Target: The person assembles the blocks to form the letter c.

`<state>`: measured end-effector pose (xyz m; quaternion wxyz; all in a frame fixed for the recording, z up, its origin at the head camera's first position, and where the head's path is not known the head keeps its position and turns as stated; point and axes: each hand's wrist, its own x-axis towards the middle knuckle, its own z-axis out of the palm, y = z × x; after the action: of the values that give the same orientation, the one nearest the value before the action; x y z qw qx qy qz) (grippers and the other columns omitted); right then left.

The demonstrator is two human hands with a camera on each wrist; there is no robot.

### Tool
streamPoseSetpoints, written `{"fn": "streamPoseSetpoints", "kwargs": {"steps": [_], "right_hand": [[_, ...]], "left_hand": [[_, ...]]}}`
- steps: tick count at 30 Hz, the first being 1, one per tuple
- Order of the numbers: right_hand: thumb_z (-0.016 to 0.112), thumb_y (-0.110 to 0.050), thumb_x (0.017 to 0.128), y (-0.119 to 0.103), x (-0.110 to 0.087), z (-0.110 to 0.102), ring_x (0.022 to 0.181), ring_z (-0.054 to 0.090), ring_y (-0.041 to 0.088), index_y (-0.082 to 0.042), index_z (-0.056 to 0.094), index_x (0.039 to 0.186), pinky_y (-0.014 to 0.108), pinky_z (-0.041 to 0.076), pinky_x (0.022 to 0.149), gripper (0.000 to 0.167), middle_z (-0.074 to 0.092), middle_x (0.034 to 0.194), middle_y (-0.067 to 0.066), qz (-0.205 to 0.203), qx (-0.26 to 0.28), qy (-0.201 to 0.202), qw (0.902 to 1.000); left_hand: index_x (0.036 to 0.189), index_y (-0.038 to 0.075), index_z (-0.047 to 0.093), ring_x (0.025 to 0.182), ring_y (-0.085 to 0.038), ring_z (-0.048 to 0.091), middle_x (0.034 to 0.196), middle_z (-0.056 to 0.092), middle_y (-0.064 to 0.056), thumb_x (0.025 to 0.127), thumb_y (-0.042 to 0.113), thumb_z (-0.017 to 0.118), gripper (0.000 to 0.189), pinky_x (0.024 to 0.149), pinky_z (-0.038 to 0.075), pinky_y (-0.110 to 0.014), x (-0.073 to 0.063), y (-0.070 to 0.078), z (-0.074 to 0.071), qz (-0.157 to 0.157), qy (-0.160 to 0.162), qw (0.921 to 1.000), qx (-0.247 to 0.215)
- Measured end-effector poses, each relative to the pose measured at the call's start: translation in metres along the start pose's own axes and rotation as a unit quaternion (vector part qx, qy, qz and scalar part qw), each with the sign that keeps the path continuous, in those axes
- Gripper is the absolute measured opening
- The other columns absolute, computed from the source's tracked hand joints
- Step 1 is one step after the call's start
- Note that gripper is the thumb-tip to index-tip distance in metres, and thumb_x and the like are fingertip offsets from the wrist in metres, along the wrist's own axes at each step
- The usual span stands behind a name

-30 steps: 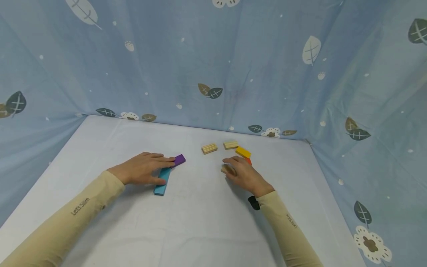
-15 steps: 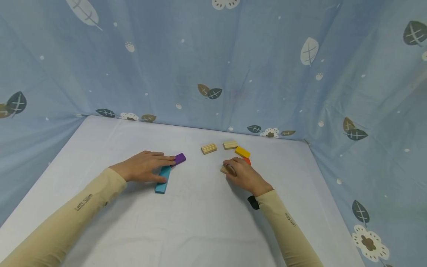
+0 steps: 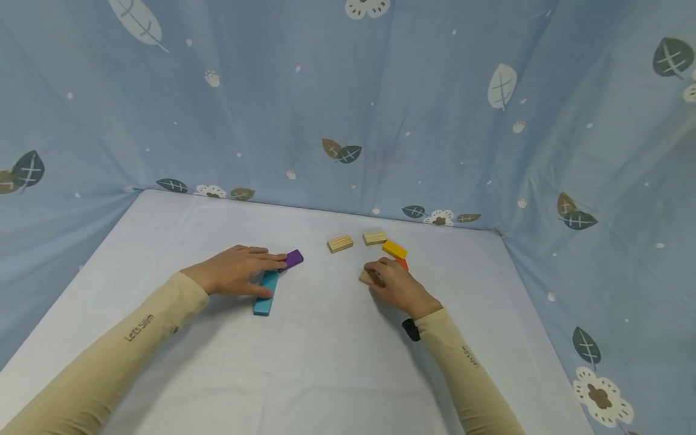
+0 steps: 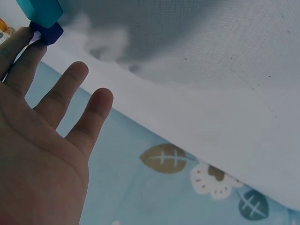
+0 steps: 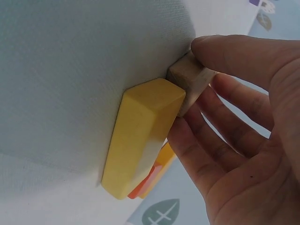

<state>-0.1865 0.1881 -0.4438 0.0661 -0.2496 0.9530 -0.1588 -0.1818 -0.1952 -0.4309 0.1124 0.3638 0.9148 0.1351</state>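
Running in from the near edge, two beige sleeves, the left sleeve [image 3: 114,356] and the right sleeve [image 3: 467,368], lead over a white cloth [image 3: 315,356]; a black object [image 3: 411,330] sits at the right cuff. Nearest of the pieces is the blue block [image 3: 263,307], lying flat, with the thumb of the left hand [image 3: 231,272] on it. That hand is spread, and its foremost fingers touch the purple block [image 3: 295,258], which lies at a slant by the blue one's far end. Compared with a second ago, both blocks and this hand sit very slightly farther from the person, while the thumb and fingers keep the same contacts.

The right hand [image 3: 401,286] pinches a plain wooden block [image 5: 184,74] between thumb and fingers, just as it did a second earlier and in nearly the same spot. The right wrist view shows this block down at the cloth, its end against a yellow block [image 5: 133,129]; the head view hides that yellow piece behind the hand. Just beyond the knuckles shows a red block [image 3: 402,264], then an orange block [image 3: 394,249] angled beside it. Farther still lie two unpainted pieces, a left wooden piece [image 3: 340,243] and a right wooden piece [image 3: 374,238], apart from each other and unmoved. Behind everything hangs a blue curtain [image 3: 244,103] printed with leaves and flowers.
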Motion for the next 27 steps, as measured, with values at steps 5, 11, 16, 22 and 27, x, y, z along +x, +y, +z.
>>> {"fn": "streamPoseSetpoints", "kwargs": {"steps": [5,11,16,22,27], "right_hand": [[0.077,-0.008,0.091,0.0006,0.0004,0.0005,0.093,0.057,0.017,-0.004,0.065,0.13,0.033,0.054,0.088,0.041,0.064,0.111,0.008,-0.001,-0.006,0.001,1.0],[0.077,-0.009,0.091,0.0003,0.0,-0.0006,0.096,0.059,0.017,-0.004,0.065,0.13,0.033,0.054,0.089,0.041,0.065,0.113,0.009,-0.002,-0.008,0.001,1.0],[0.078,-0.009,0.09,0.0,-0.0008,-0.0006,0.1,0.06,0.018,-0.005,0.065,0.13,0.034,0.054,0.092,0.042,0.065,0.115,0.008,-0.01,-0.01,0.005,0.9999],[0.078,-0.008,0.09,0.0014,-0.0008,0.002,0.099,0.061,0.018,-0.006,0.066,0.127,0.033,0.055,0.091,0.04,0.065,0.114,0.007,-0.033,-0.016,0.018,0.9992],[0.078,-0.009,0.09,0.002,-0.0008,0.0031,0.101,0.061,0.018,-0.007,0.066,0.129,0.033,0.054,0.092,0.041,0.065,0.116,0.007,-0.021,-0.011,0.013,0.9996]], "left_hand": [[0.15,0.012,0.052,0.141,-0.043,0.04,0.157,0.045,-0.006,0.09,0.046,0.076,0.073,0.11,0.033,-0.064,-0.0001,0.0008,-0.0038,0.002,0.001,1.0,-0.002],[0.148,0.01,0.054,0.139,-0.044,0.043,0.154,0.049,-0.007,0.089,0.043,0.078,0.072,0.107,0.036,-0.064,-0.002,-0.0008,-0.0057,0.007,0.009,0.9999,0.003],[0.147,0.009,0.055,0.137,-0.044,0.045,0.154,0.048,-0.009,0.088,0.045,0.078,0.072,0.105,0.038,-0.064,-0.0036,-0.002,-0.0041,0.02,0.014,0.9997,0.008],[0.147,0.008,0.055,0.139,-0.044,0.043,0.154,0.048,-0.008,0.087,0.048,0.077,0.075,0.106,0.037,-0.065,-0.002,-0.0032,-0.0033,0.019,0.014,0.9997,0.007],[0.144,0.01,0.059,0.137,-0.043,0.046,0.152,0.051,-0.008,0.096,0.039,0.07,0.057,0.107,0.038,-0.064,-0.0006,-0.0028,-0.0043,0.022,0.018,0.9995,0.013]]}}
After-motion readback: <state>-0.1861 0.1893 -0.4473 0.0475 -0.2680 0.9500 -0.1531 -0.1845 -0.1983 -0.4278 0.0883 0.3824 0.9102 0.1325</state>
